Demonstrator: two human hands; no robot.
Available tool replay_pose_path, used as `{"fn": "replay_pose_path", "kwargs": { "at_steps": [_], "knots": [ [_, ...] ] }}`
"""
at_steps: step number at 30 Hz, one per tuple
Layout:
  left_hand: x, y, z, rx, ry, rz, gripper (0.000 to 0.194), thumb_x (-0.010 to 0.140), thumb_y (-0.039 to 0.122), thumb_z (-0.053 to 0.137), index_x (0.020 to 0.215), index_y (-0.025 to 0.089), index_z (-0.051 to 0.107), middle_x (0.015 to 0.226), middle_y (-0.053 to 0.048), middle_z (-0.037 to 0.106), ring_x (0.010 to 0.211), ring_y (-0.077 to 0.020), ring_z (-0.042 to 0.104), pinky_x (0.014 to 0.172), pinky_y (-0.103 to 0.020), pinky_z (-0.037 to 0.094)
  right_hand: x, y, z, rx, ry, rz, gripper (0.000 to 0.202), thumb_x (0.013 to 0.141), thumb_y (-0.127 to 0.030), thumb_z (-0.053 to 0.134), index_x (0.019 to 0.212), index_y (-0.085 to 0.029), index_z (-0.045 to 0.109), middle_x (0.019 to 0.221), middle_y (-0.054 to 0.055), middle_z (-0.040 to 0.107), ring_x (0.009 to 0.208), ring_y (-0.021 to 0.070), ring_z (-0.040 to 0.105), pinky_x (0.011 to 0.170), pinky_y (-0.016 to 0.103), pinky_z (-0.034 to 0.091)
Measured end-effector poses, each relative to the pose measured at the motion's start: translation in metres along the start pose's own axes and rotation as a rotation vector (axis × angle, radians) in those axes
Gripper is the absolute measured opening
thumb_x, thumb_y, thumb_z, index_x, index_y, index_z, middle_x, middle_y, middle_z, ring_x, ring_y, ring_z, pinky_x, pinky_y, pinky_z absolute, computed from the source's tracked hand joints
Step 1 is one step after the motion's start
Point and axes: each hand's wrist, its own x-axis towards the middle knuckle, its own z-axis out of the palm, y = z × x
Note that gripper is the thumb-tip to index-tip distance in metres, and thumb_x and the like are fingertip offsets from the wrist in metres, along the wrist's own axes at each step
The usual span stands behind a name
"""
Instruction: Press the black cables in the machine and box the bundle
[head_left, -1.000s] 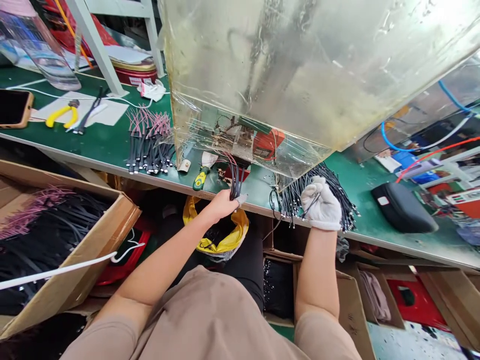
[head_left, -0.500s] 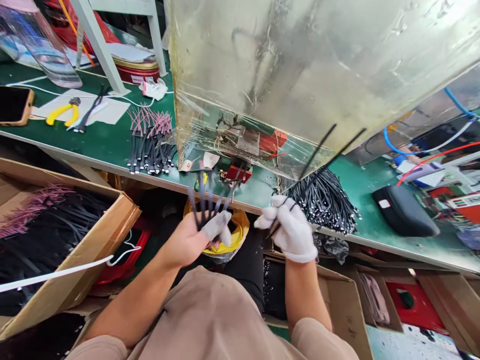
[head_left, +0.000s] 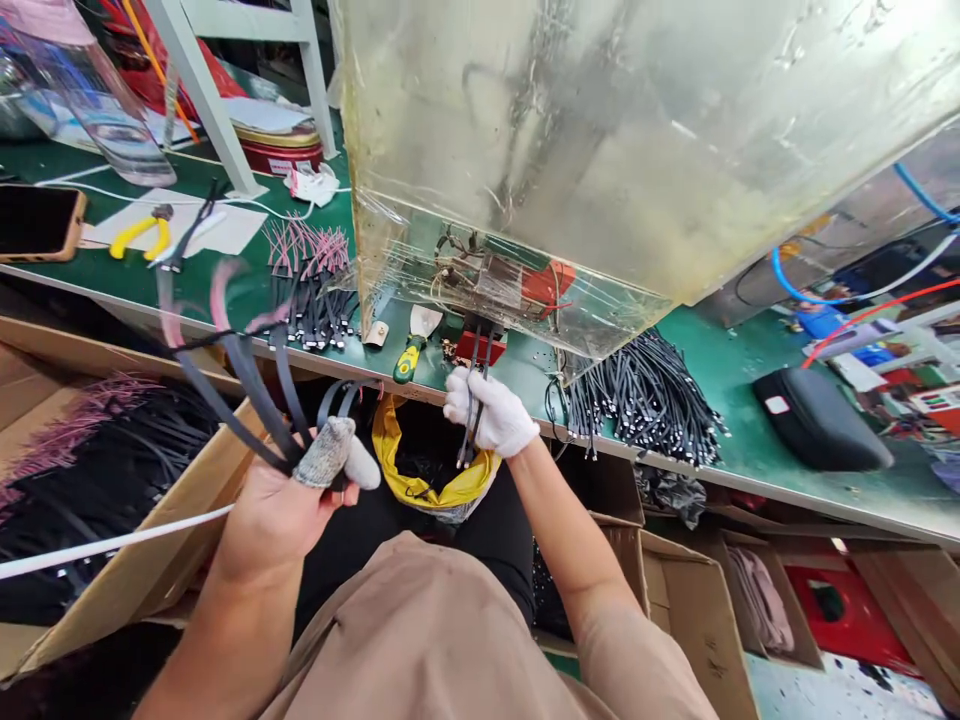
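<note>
My left hand (head_left: 289,500), bare with cloth finger covers on thumb and forefinger, grips several black cables with pink wire tips (head_left: 240,370), fanned up and left over a cardboard box (head_left: 187,505). My right hand (head_left: 491,410), in a white glove, holds a few black cables (head_left: 474,395) upright at the bench edge, just below the red fixture (head_left: 476,345) under the clear plastic hood (head_left: 585,150). A heap of black cables (head_left: 645,395) lies right of that hand.
On the green bench (head_left: 720,370) lie a row of pink-tipped cables (head_left: 311,290), a green-handled tool (head_left: 409,355), yellow pliers (head_left: 139,232), a phone (head_left: 34,222) and a black pouch (head_left: 821,420). A yellow-rimmed bag (head_left: 431,460) sits below. More boxes (head_left: 697,610) stand at right.
My left hand swung left and down with its cables, away from the fixture and over the box. My right hand left the cable heap and brought a few cables to the fixture.
</note>
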Motion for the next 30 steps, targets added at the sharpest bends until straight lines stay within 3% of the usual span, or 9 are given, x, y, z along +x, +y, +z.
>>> {"fn": "replay_pose_path", "kwargs": {
  "at_steps": [1, 3, 6, 11, 15, 20, 25, 28, 30],
  "knots": [
    [0.002, 0.002, 0.004, -0.032, 0.025, 0.020, 0.050, 0.055, 0.060, 0.094, 0.054, 0.018, 0.067, 0.046, -0.002, 0.057, 0.035, -0.0100, 0.048, 0.030, -0.018, 0.034, 0.010, -0.009, 0.005, 0.019, 0.015, -0.018, 0.009, 0.100, -0.024, 0.062, 0.098, -0.016, 0.058, 0.075, -0.002, 0.057, 0.060, 0.0089, 0.053, 0.065, 0.023, 0.057],
    [0.003, 0.003, 0.007, -0.081, 0.057, 0.046, 0.049, 0.050, 0.057, 0.097, 0.054, 0.018, 0.068, 0.045, -0.001, 0.057, 0.034, -0.0088, 0.046, 0.029, -0.017, 0.034, 0.028, -0.022, 0.014, 0.053, 0.061, -0.025, 0.018, 0.106, -0.017, 0.046, 0.093, -0.015, 0.058, 0.073, -0.001, 0.055, 0.057, 0.0080, 0.051, 0.063, 0.020, 0.056],
    [0.002, -0.002, 0.003, -0.063, 0.033, 0.038, 0.046, 0.058, 0.058, 0.094, 0.057, 0.018, 0.071, 0.048, -0.001, 0.059, 0.036, -0.0088, 0.048, 0.032, -0.017, 0.039, 0.044, -0.033, 0.021, 0.088, 0.123, 0.009, 0.034, 0.109, -0.015, 0.032, 0.090, -0.013, 0.059, 0.069, 0.000, 0.056, 0.054, 0.0080, 0.051, 0.059, 0.019, 0.056],
    [0.000, -0.012, -0.006, -0.057, -0.009, 0.015, 0.046, 0.066, 0.057, 0.090, 0.053, 0.018, 0.071, 0.050, -0.003, 0.059, 0.039, -0.0092, 0.049, 0.034, -0.018, 0.039, 0.052, -0.041, 0.023, 0.114, 0.232, 0.020, 0.032, 0.110, -0.016, 0.033, 0.099, -0.011, 0.062, 0.072, 0.003, 0.066, 0.059, 0.0107, 0.062, 0.063, 0.022, 0.061],
    [0.000, -0.013, -0.008, -0.076, -0.016, -0.042, 0.041, 0.064, 0.056, 0.091, 0.055, 0.021, 0.072, 0.051, -0.003, 0.060, 0.040, -0.0104, 0.049, 0.033, -0.019, 0.036, 0.053, -0.046, 0.027, 0.140, 0.319, 0.040, 0.029, 0.110, -0.017, 0.034, 0.108, -0.009, 0.062, 0.073, 0.004, 0.070, 0.058, 0.0120, 0.066, 0.061, 0.023, 0.062],
    [-0.006, -0.010, -0.010, -0.110, -0.009, -0.089, 0.037, 0.062, 0.051, 0.094, 0.057, 0.023, 0.071, 0.052, -0.003, 0.061, 0.040, -0.0117, 0.050, 0.033, -0.020, 0.036, 0.053, -0.046, 0.029, 0.179, 0.316, 0.051, 0.027, 0.110, -0.016, 0.034, 0.115, -0.009, 0.060, 0.074, 0.004, 0.071, 0.057, 0.0118, 0.066, 0.059, 0.022, 0.061],
    [-0.010, -0.006, -0.008, -0.034, -0.052, -0.101, 0.046, 0.062, 0.059, 0.091, 0.053, 0.019, 0.069, 0.051, -0.003, 0.059, 0.040, -0.0111, 0.051, 0.034, -0.019, 0.039, 0.057, -0.049, 0.027, 0.162, 0.294, 0.063, 0.028, 0.109, -0.016, 0.033, 0.111, -0.012, 0.061, 0.068, 0.001, 0.067, 0.055, 0.0105, 0.064, 0.059, 0.020, 0.061],
    [-0.012, -0.007, -0.008, 0.002, -0.083, -0.100, 0.051, 0.064, 0.063, 0.088, 0.053, 0.018, 0.068, 0.051, -0.003, 0.059, 0.040, -0.0102, 0.050, 0.034, -0.018, 0.038, 0.050, -0.049, 0.020, 0.091, 0.175, 0.081, 0.029, 0.111, -0.022, 0.034, 0.106, -0.013, 0.061, 0.069, 0.001, 0.065, 0.058, 0.0096, 0.064, 0.063, 0.020, 0.060],
    [-0.014, -0.011, -0.008, 0.018, -0.122, -0.132, 0.052, 0.067, 0.064, 0.086, 0.053, 0.018, 0.068, 0.051, -0.004, 0.059, 0.042, -0.0106, 0.051, 0.035, -0.018, 0.037, 0.038, -0.040, 0.011, 0.014, 0.042, 0.150, 0.034, 0.111, -0.037, 0.039, 0.106, -0.013, 0.062, 0.074, 0.002, 0.067, 0.061, 0.0110, 0.065, 0.063, 0.022, 0.060]
  ]
}}
